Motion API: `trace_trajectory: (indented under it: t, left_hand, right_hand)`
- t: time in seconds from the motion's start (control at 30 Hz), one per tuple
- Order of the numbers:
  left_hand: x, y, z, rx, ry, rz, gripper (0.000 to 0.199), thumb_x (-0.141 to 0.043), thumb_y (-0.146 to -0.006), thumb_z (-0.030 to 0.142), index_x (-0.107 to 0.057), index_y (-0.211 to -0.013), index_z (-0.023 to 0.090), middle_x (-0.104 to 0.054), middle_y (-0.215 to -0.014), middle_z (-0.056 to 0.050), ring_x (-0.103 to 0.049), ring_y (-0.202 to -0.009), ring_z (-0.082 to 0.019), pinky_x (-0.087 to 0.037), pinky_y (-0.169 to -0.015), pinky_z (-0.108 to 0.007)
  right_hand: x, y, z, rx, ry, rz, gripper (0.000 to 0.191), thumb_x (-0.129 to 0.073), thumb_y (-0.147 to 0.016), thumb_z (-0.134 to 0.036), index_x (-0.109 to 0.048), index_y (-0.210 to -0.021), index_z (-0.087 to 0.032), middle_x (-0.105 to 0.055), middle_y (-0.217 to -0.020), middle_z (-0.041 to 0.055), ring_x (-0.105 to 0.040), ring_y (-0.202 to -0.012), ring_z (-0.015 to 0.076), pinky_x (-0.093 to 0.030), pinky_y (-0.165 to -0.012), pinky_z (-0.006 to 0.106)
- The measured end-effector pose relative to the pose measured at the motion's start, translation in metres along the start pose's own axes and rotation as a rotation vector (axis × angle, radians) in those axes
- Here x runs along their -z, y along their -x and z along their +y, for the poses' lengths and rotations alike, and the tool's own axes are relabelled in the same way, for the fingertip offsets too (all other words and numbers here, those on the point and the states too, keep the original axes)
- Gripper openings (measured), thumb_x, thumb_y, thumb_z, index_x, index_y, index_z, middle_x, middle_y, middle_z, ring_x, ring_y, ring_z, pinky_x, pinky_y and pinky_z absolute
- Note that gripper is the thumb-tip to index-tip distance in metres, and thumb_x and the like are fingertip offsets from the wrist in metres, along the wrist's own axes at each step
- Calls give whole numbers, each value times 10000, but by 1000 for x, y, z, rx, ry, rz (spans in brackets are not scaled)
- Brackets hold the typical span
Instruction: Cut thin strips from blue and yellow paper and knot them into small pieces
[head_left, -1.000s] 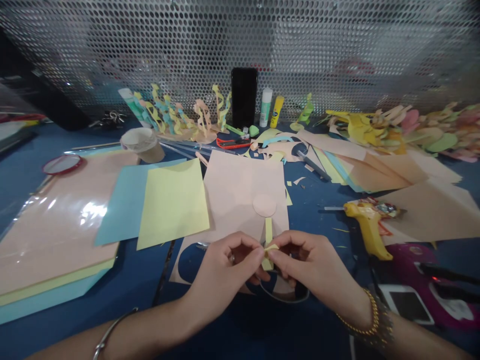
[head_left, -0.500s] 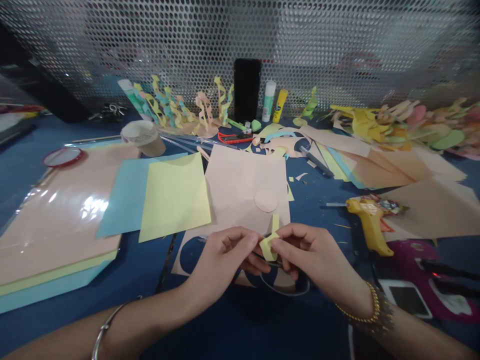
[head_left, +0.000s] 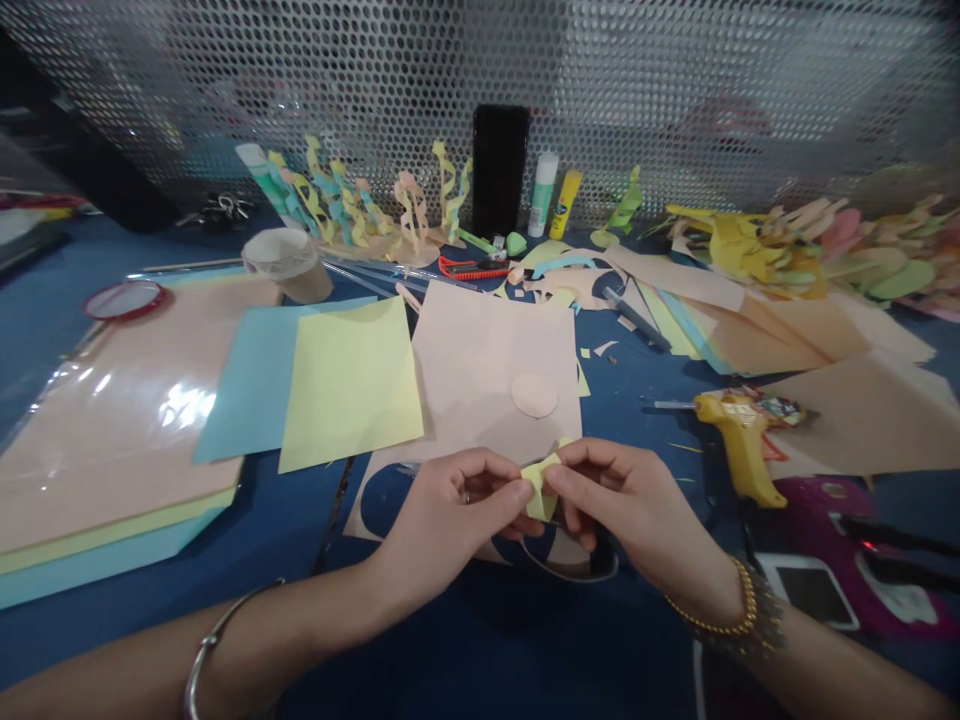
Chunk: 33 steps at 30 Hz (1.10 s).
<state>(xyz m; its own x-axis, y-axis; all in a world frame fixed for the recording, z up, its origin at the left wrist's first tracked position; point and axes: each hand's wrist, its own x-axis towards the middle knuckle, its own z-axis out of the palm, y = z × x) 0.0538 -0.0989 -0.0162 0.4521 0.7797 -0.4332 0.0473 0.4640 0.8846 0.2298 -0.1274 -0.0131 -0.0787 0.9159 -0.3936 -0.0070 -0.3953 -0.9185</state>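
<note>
A small folded yellow paper strip [head_left: 538, 488] is pinched between my two hands at the near middle of the table. My left hand [head_left: 465, 510] grips its left side with thumb and fingertips. On the other side my right hand [head_left: 611, 495] presses it between thumb and forefinger. Just beyond the hands lies a pale pink sheet [head_left: 487, 350] with a cut paper oval [head_left: 534, 395] on top. Under and below my hands are scissors, partly hidden, with one dark handle loop [head_left: 577, 577] showing, and a cut-out pink paper scrap [head_left: 360, 515].
Yellow and blue sheets [head_left: 352, 385] lie left, by a paper cup [head_left: 289, 265] and a tape roll [head_left: 125, 299]. A yellow glue gun [head_left: 739, 440] and a white device [head_left: 806, 592] are right. A phone [head_left: 500, 170] and glue sticks [head_left: 544, 195] stand behind.
The strip's upright free end has folded down toward my fingers, leaving a more compact piece. Both hands stay close together around it. The camera view has shifted slightly.
</note>
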Motion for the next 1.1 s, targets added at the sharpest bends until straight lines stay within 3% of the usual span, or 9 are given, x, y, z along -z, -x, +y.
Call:
trace_trajectory:
  t: [0.33,0.77,0.97,1.1]
  left_hand:
    - [-2,0,0,-23,45,-7,108,-693,-773,283,-677,-768,176,-677,-662,29,-717,-620,-140,-558,-567,-178]
    - [-2,0,-1,-26,21,13,123,-696,-775,284,-688,-780,161,-701,-702,2,-722,-666,-154,-570,-620,-196]
    - [-3,1,2,-19,37,42,131,-705,-764,279,-668,-730,158,-676,-652,16,-719,-631,-154,-567,-589,-194]
    - [-4,2,3,-29,43,48,151,-705,-764,288,-662,-719,150,-672,-638,13,-710,-615,-145,-563,-579,-189]
  right_hand:
    - [0,-1,-2,11,58,22,169,-743,-708,-272,-651,-801,-166,-567,-523,-51,-495,-409,62,-421,-396,159]
    - [-2,1,-2,35,132,15,221,-665,-789,-372,-637,-802,-154,-571,-572,-27,-496,-420,59,-411,-404,174]
    - [-1,2,0,51,135,74,252,-671,-775,-416,-597,-797,-176,-550,-550,-39,-489,-404,73,-427,-393,194]
    - [-4,5,-1,152,283,148,201,-654,-789,-388,-599,-773,-195,-570,-587,-22,-518,-455,98,-437,-415,211]
